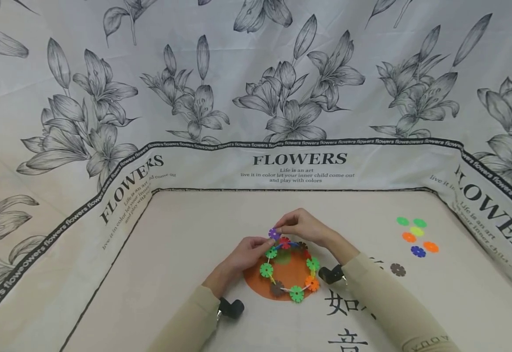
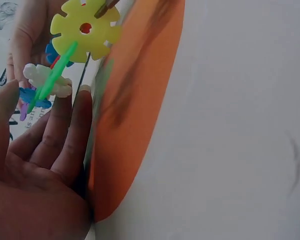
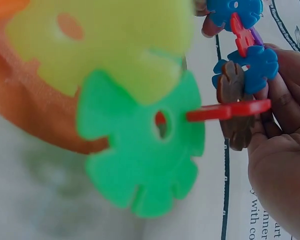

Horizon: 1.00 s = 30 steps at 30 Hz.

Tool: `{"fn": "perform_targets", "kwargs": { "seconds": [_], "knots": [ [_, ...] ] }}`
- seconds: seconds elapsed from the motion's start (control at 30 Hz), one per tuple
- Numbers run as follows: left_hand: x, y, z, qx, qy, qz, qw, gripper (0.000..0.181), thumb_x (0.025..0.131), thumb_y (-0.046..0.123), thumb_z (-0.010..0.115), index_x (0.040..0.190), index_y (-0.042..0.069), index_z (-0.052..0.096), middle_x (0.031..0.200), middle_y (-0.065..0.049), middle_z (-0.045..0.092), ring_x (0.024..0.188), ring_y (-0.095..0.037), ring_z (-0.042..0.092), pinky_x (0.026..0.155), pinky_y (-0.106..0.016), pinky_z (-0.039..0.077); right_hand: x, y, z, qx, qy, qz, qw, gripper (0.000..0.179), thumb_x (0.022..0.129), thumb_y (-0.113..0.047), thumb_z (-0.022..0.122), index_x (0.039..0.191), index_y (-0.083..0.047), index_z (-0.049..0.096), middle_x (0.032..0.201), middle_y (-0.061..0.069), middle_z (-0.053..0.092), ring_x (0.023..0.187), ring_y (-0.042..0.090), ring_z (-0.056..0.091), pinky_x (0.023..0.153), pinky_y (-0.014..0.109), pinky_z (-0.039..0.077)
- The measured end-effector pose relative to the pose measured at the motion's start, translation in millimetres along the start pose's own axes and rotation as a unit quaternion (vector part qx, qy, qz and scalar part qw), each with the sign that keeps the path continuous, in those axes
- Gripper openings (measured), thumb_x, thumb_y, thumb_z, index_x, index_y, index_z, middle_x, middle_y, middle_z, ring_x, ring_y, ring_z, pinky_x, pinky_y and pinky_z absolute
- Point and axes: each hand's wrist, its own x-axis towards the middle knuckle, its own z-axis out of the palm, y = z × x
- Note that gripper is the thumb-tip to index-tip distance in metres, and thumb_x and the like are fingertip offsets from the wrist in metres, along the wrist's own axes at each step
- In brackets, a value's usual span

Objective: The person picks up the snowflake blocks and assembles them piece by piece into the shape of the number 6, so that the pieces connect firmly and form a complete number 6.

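Notched plastic snowflake discs, slotted edge to edge, form a ring of several colours (image 1: 297,294) held over the table. At its upper left, my left hand (image 1: 247,252) pinches the ring between thumb and fingers. My right hand (image 1: 306,229) pinches a purple snowflake disc (image 1: 273,233) at the top of the ring, right by the left fingertips. In the left wrist view, a yellow disc (image 2: 85,30) and a white disc (image 2: 40,77) show near the left fingers. A green disc (image 3: 145,145) hangs close in the right wrist view, with a brown disc (image 3: 232,85) beside the right hand.
An orange round patch (image 1: 256,286) lies under the ring. Loose discs lie at the right of the table, among them a green one (image 1: 402,221), a blue one (image 1: 418,252) and a brown one (image 1: 398,270). Flower-printed cloth (image 1: 300,166) walls the table's back and sides.
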Motion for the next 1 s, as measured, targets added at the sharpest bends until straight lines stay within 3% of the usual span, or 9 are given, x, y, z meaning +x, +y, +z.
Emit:
{"fn": "perform_targets", "kwargs": {
  "seconds": [0.23, 0.43, 1.0],
  "knots": [
    [-1.0, -1.1, -2.5, -0.004, -0.004, -0.002, 1.0000, 0.045, 0.099, 0.052, 0.063, 0.116, 0.012, 0.075, 0.105, 0.000, 0.072, 0.100, -0.016, 0.059, 0.093, -0.036, 0.046, 0.6, -4.1, 1.9, 0.006, -0.005, -0.005, 1.0000, 0.017, 0.099, -0.011, 0.066, 0.110, -0.004, 0.077, 0.106, 0.008, 0.076, 0.102, 0.023, 0.068, 0.097, 0.043, 0.052],
    [-1.1, -2.1, -2.6, 0.000, -0.011, 0.017, 0.9998, 0.044, 0.101, 0.047, 0.062, 0.114, 0.007, 0.076, 0.100, -0.001, 0.072, 0.096, -0.015, 0.058, 0.085, -0.031, 0.045, 0.9, -5.9, 4.9, -0.002, -0.010, -0.018, 0.9998, 0.018, 0.099, -0.010, 0.067, 0.111, -0.002, 0.076, 0.105, 0.009, 0.076, 0.100, 0.023, 0.069, 0.095, 0.041, 0.053],
    [-5.1, -3.6, -1.9, -0.009, -0.030, 0.027, 0.9992, 0.042, 0.103, 0.042, 0.061, 0.115, 0.004, 0.075, 0.102, -0.003, 0.073, 0.097, -0.013, 0.061, 0.091, -0.030, 0.050, 0.0, 1.6, 7.4, 0.001, -0.024, -0.012, 0.9996, 0.019, 0.098, -0.007, 0.065, 0.112, -0.003, 0.077, 0.109, 0.010, 0.076, 0.101, 0.022, 0.066, 0.092, 0.039, 0.053]
  ]
}}
